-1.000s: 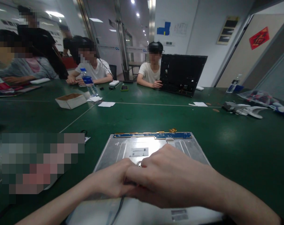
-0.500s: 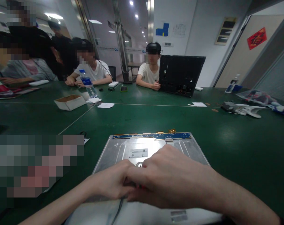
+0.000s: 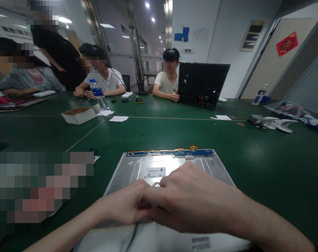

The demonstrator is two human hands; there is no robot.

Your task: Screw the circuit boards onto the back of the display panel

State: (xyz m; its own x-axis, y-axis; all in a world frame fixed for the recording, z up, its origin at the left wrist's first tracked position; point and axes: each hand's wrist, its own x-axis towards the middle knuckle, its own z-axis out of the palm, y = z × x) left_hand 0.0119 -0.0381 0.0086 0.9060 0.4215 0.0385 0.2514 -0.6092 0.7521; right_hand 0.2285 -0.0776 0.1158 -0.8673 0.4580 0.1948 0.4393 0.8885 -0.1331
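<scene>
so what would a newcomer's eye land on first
Likely the bare left hand and bare right hand, meeting over the shiny silver metal panel in the foreground. Next, the big black rectangular panel standing across the green table, then the red diamond-shaped sign at upper right.

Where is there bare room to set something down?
The green table is bare right of the metal panel, past the right forearm, and beyond its blue circuit board up to the seam. It's crowded around the white box, blue-capped bottle and papers; over the panel, the left hand and right hand meet. Left of the panel, pixelation hides much.
</scene>
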